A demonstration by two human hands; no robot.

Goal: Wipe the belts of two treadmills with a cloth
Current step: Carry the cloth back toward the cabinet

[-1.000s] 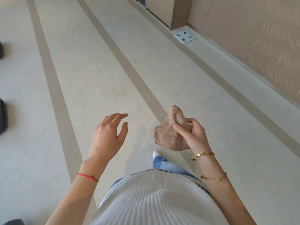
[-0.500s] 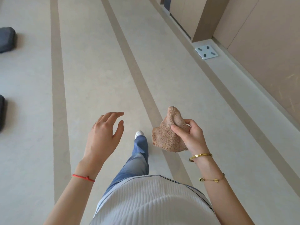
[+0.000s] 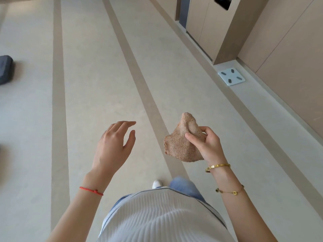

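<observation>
Dark pad point(image 3: 5, 69) seen at far left on striped floor point(image 3: 90, 84), left hand point(image 3: 113, 147) held out empty, fingers loosely spread, tan cloth point(image 3: 181, 145) pinched by right hand point(image 3: 208, 145), thumb pressed into its folds, white scale point(image 3: 231, 77) by wall

We seem to stand in a gym-like hall: pale floor point(image 3: 97, 84) with long tan stripes, a body scale point(image 3: 231, 76) at two o'clock against panelled walls point(image 3: 288, 55), dark padded gear point(image 3: 5, 69) at ten o'clock.
</observation>
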